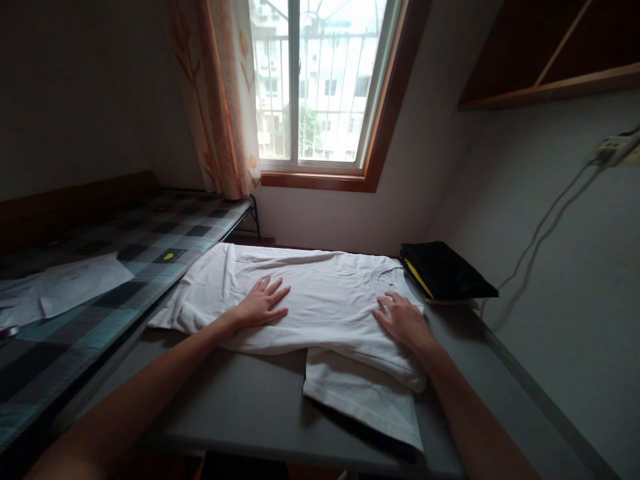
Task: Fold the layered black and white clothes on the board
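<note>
A white T-shirt [320, 293] lies spread sideways across the grey table [250, 393], its collar toward the right and its hem toward the left. One sleeve [360, 390] sticks out toward me near the table's front edge. My left hand [263, 303] rests flat on the shirt's body, fingers spread. Close to the collar, my right hand [400, 319] lies on the cloth with its fingers apart and slightly bent. Neither hand grips the fabric. Light wrinkles run over the shirt.
Black folded items with a yellow edge [445, 270] sit at the table's back right. A checked mattress [165, 233] with papers [80, 283] on it adjoins the table's left side. A cable [545, 213] hangs down the right wall. Behind stand a window [320, 87] and a curtain [225, 100].
</note>
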Available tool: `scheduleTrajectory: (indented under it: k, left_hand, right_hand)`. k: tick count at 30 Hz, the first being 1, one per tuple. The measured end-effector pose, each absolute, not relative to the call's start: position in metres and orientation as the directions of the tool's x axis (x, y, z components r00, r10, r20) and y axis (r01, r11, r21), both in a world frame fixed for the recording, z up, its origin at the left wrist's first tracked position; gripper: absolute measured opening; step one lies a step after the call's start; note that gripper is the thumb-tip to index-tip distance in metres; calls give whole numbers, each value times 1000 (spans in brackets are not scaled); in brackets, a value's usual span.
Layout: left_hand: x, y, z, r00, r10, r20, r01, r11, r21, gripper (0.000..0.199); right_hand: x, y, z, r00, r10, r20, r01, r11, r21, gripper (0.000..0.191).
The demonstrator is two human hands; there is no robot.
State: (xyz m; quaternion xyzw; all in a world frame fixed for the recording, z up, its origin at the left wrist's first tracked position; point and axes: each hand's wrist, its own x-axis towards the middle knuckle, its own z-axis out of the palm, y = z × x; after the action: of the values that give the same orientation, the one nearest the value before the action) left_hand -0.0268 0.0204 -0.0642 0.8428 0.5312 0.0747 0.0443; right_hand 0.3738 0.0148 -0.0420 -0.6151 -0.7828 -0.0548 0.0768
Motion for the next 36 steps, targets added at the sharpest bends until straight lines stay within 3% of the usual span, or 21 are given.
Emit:
scheduleTrajectory:
  k: [3,6,9,14,18,21,25,27,31,36]
  left_hand:
    - [-77,6,-60,375,926,37,921,-377,104,72]
    - [-124,-9,-54,394,918,-36,917,-390,87,79]
    - [-156,-28,-49,410,910,-64,911,-405,79,80]
    - [-167,-61,-47,394,914,-103,918,-396,-7,95]
    - [-155,-70,-51,325,945,-21,942,-326,-78,80]
    - [-150,-67,-55,309,950,32,947,-305,-99,74]
    - [-149,-62,-59,295,954,43,950,-288,-120,72]
    - [-149,-60,-61,284,957,61,953,-275,-125,68]
    - [-145,-54,-65,255,963,92,961,-242,-132,65]
    - [-136,-40,-65,219,971,92,970,-206,-133,66]
  right_hand:
    - [390,10,-21,-33,996,79,999,35,-35,36]
    - [407,10,-10,181,982,-47,982,-183,-42,43]
    - [418,13,-7,251,958,-142,962,-262,-69,50]
    - [427,17,-11,286,943,-170,943,-308,-122,55]
    - [433,20,-22,250,956,-154,947,-275,-166,47]
    - [436,22,-32,179,980,-85,924,-197,-328,40]
    - [430,23,-40,95,991,96,835,-26,-549,69]
    - [422,22,-43,5,993,119,847,59,-528,74]
    - [398,20,-51,11,1000,7,936,-8,-352,48]
    - [370,22,-55,9,996,93,996,0,-94,59]
